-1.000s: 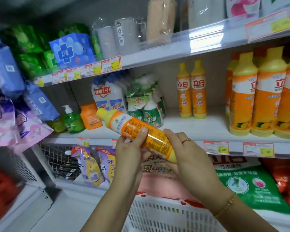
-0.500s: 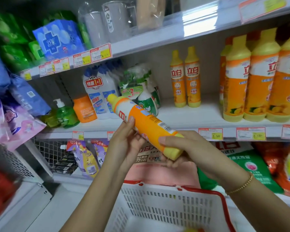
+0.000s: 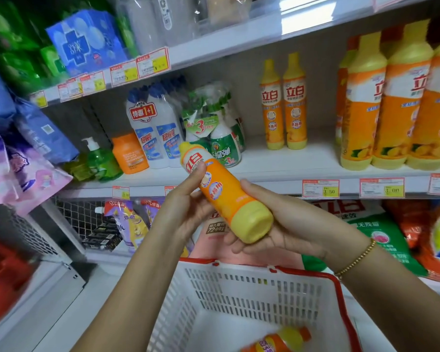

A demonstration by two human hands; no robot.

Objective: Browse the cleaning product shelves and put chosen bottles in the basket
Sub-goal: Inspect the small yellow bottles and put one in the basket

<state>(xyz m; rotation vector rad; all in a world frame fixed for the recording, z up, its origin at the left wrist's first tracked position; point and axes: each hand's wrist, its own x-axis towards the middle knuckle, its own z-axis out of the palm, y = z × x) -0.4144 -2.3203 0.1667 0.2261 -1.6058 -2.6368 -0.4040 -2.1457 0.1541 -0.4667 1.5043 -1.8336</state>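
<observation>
Bottle (image 3: 224,196), clasped by the left hand (image 3: 186,214) toward its cap and the right hand (image 3: 290,224) at its base, slants above the basket (image 3: 239,290).

1. The held bottle (image 3: 224,196) was orange, with a yellow base and cap and a white band bearing red characters.
2. The basket (image 3: 252,288) had white slotted walls and a red rim.
3. The bottle in the basket (image 3: 280,341) was orange and yellow.
4. The shelf bottles (image 3: 392,110) were orange with yellow tops and bases.
5. The pump bottle (image 3: 99,161) was clear green with a white pump.
6. The price tags (image 3: 320,188) were white, red-edged, with yellow patches.
7. The bracelet (image 3: 356,260) was gold and beaded.
</observation>
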